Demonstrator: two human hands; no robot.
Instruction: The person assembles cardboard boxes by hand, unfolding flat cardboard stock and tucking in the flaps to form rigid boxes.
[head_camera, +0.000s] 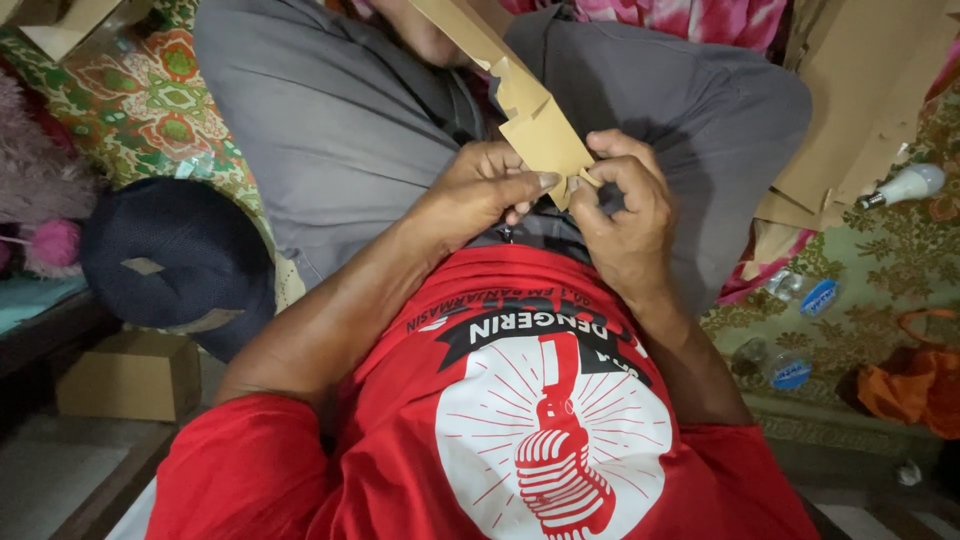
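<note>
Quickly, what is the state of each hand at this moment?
Left hand: closed, thumb and fingers pinching the brown cardboard piece.
Right hand: closed, pinching the lower edge of the same piece.

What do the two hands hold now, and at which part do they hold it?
Both hands pinch one flat brown cardboard piece at its near end: the left hand holds the left edge, and the right hand holds the right corner tab.

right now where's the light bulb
In the head view the white light bulb lies at the far right edge on the patterned green mat, just beside the stack of flat brown cardboard sheets, above two clear plastic cups.
</note>
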